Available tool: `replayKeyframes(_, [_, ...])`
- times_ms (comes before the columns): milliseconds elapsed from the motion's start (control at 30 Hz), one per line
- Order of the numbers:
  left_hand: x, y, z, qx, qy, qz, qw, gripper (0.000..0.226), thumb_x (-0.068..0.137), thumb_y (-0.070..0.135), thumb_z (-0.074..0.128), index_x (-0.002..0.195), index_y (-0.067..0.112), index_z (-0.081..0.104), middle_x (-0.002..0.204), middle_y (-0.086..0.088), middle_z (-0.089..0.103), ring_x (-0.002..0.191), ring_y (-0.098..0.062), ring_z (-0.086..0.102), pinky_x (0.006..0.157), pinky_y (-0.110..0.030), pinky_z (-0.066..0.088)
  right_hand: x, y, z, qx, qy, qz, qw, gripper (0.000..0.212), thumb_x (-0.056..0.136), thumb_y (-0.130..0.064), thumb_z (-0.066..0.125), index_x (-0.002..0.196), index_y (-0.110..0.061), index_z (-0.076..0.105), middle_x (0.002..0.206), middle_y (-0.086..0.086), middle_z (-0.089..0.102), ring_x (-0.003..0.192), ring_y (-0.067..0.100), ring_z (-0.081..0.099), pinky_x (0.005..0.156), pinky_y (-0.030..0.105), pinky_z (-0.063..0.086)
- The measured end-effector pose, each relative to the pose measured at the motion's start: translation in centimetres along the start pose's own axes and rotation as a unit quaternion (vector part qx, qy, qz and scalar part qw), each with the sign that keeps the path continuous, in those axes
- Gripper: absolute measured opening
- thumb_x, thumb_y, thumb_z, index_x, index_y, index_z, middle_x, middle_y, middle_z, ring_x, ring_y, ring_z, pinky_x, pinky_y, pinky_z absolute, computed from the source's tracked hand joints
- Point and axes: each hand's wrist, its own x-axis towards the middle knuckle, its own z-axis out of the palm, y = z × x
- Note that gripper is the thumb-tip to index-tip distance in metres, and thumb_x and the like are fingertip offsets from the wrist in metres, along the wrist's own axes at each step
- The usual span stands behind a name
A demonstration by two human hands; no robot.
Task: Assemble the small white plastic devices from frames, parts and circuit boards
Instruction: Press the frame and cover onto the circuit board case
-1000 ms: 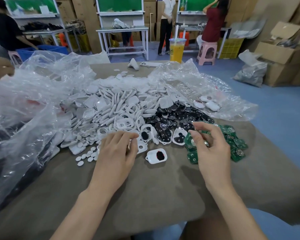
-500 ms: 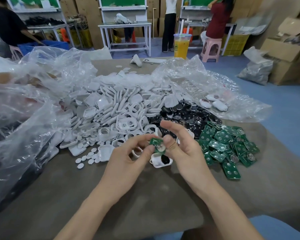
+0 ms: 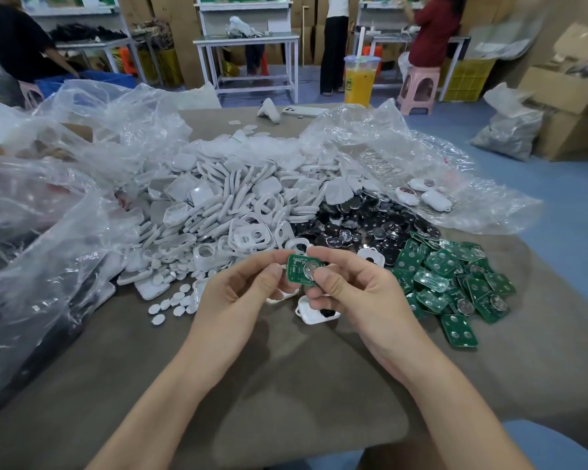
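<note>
- Both hands are meeting above the near middle of the bench (image 3: 252, 385). The left hand (image 3: 238, 296) is pinching the left edge of a green circuit board (image 3: 297, 270) between thumb and forefinger. The right hand (image 3: 360, 293) is gripping the board's right side, its thumb touching the round metal cell on the board's face.
- Just below the right hand, a white frame (image 3: 311, 313) with a dark insert is lying flat on the bench (fingers are partly hiding it).
- Right of the hands, a heap of green boards (image 3: 455, 283) is spreading toward the bench edge.
- Behind the hands, a pile of black parts (image 3: 370, 225) is sitting between that heap and a mound of white frames (image 3: 224, 205). Small white discs (image 3: 174, 301) are lying loose at the mound's near edge.
- Crinkled clear plastic is lying at the left (image 3: 48, 215) and the far right (image 3: 421, 154), with a few closed white devices (image 3: 421, 195) resting on the right sheet.
- At the far edge, a cup of orange drink (image 3: 360, 81) is standing near a phone (image 3: 299, 111).
</note>
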Motion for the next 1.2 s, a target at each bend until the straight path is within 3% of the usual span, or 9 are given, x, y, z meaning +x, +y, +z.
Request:
replayKeyframes(367, [-0.1,0.1,0.1,-0.005,-0.017,-0.008,1.000,0.032,0.090,0.031,0.062,0.111,0.010,0.075,0.092,-0.002,0.077,0.079,-0.008,0.069,0.074,-0.016,0.051,-0.1,-0.3,0.1,0.018,-0.013,0.004,1.000,0.031,0.080,-0.034,0.075,0.110,-0.029,0.078,0.081,-0.002,0.072,0.078,0.011,0.071,0.074,0.020,0.057])
replayKeyframes(600, [-0.2,0.0,0.2,-0.005,-0.011,0.006,1.000,0.032,0.088,0.032,0.063,0.108,0.010,0.074,0.086,0.002,0.076,0.076,-0.006,0.069,0.072,-0.014,0.051,0.0,-0.3,0.0,0.003,0.011,0.005,1.000,0.030,0.078,-0.034,0.077,0.107,-0.026,0.079,0.080,0.004,0.073,0.074,0.011,0.070,0.072,0.021,0.056])
replayKeyframes(833, [-0.4,0.3,0.6,0.023,0.036,0.041,0.998,0.016,0.089,0.027,0.063,0.095,0.018,0.075,0.083,0.001,0.076,0.078,-0.006,0.070,0.073,-0.010,0.051,-0.2,-0.6,-0.3,-0.019,0.044,-0.034,0.998,0.021,0.078,-0.032,0.078,0.098,-0.024,0.079,0.072,0.002,0.071,0.063,0.010,0.064,0.064,0.018,0.052])
replayKeyframes(933, [-0.2,-0.1,0.3,0.054,0.071,0.032,0.996,0.012,0.095,0.021,0.066,0.088,0.024,0.076,0.084,-0.012,0.073,0.077,-0.020,0.069,0.072,-0.014,0.052,0.1,-0.8,-0.5,0.002,0.095,-0.054,0.994,0.016,0.079,-0.027,0.074,0.093,-0.026,0.080,0.073,0.001,0.069,0.057,0.011,0.059,0.055,0.019,0.049])
replayKeyframes(1067, [-0.2,-0.4,0.2,0.086,0.084,0.042,0.992,0.006,0.091,0.030,0.071,0.089,0.033,0.075,0.083,-0.005,0.074,0.082,-0.032,0.070,0.072,-0.022,0.055,0.2,-0.9,-0.9,0.033,0.133,-0.049,0.989,0.018,0.081,-0.032,0.071,0.096,-0.025,0.080,0.080,-0.001,0.069,0.060,0.010,0.060,0.053,0.019,0.049])
replayKeyframes(1200, [-0.2,-0.5,0.7,0.103,0.072,0.044,0.991,0.021,0.079,0.050,0.064,0.084,0.032,0.072,0.082,0.001,0.072,0.080,-0.027,0.068,0.082,-0.043,0.055,-0.1,-0.6,-0.3,-0.027,0.065,-0.040,0.997,0.020,0.081,-0.037,0.078,0.098,-0.025,0.078,0.081,-0.003,0.070,0.061,0.011,0.063,0.058,0.020,0.052])
